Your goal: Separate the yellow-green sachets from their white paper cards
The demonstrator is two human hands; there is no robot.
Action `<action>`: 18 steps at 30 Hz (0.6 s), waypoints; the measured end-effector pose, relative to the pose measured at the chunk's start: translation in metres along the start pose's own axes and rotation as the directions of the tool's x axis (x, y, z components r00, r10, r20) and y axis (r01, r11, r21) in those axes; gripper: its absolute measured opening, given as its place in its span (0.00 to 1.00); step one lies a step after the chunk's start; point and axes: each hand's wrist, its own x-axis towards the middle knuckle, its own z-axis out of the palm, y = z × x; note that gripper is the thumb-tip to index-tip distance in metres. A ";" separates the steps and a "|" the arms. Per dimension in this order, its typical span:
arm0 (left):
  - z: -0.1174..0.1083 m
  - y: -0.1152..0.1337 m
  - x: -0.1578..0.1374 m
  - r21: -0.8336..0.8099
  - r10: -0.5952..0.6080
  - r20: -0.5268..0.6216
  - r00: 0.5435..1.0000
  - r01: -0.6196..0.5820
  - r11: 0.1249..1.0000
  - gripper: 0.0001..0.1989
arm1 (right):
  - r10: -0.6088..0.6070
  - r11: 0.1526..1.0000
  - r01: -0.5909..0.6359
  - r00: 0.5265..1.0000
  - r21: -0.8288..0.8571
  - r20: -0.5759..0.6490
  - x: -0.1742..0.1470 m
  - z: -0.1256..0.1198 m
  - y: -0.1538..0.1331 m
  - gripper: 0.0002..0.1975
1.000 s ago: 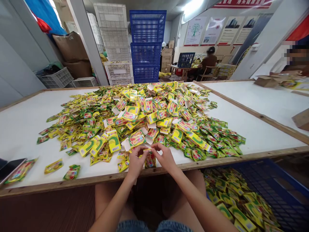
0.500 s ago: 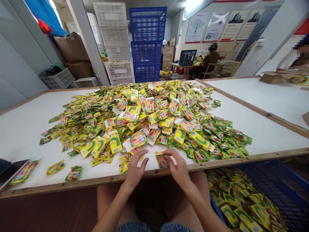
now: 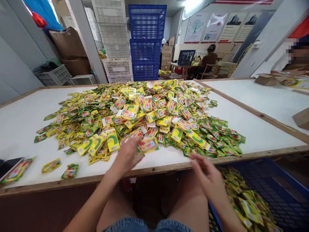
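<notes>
My left hand [image 3: 129, 153] is over the near middle of the table, its fingers closed on the end of a small printed carton [image 3: 148, 145], yellow-green with red and slightly blurred. Behind it rises a heap of yellow-green cartons [image 3: 130, 111], some with open white flaps, mixed with small shiny sachets [image 3: 222, 140]. At the table's front edge, my right hand [image 3: 210, 175] is open, fingers stretched and apart, with nothing visible in them. It is left of a blue crate [image 3: 277, 183] holding many yellow cartons [image 3: 248, 206].
Two loose sachets [image 3: 70, 171] [image 3: 51, 165] and a dark flat device [image 3: 11, 167] lie at front left. A wooden strip [image 3: 241, 103] divides the white table. White crates [image 3: 112, 38] and blue crates [image 3: 147, 29] stand stacked behind; a person [image 3: 209, 61] sits farther back.
My right hand has moved right, toward the blue crate, and the packet it held at the edge is gone from view. My left hand has moved slightly left and up and now holds a carton.
</notes>
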 end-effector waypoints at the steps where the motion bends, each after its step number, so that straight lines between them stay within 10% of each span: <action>1: -0.003 0.014 -0.005 -0.064 0.039 0.066 0.997 -0.035 0.997 0.32 | 0.035 0.988 -0.051 0.993 0.149 0.110 0.001 0.021 -0.007 0.21; 4: -0.006 0.043 -0.025 -0.263 0.042 0.105 0.994 -0.013 0.965 0.31 | 0.072 0.855 -0.286 0.892 0.433 0.447 0.003 0.066 -0.024 0.24; 7: 0.006 0.046 -0.046 -0.482 -0.202 -0.173 0.964 0.096 0.871 0.37 | 0.057 0.664 -0.490 0.786 0.565 0.615 -0.009 0.091 -0.036 0.20; 10: 0.026 0.038 -0.057 -0.770 -0.437 -0.126 0.891 0.190 0.609 0.34 | 0.033 0.571 -0.570 0.735 0.591 0.677 -0.030 0.111 -0.040 0.17; 14: 0.042 0.028 -0.049 -0.950 -0.632 0.066 0.772 0.243 0.198 0.21 | -0.033 0.855 -0.266 0.829 0.445 0.558 -0.030 0.135 -0.032 0.13; 18: 0.042 0.013 -0.031 -0.983 -0.716 0.067 0.695 0.170 0.073 0.22 | -0.187 0.981 0.196 0.951 -0.013 0.247 0.015 0.144 -0.014 0.08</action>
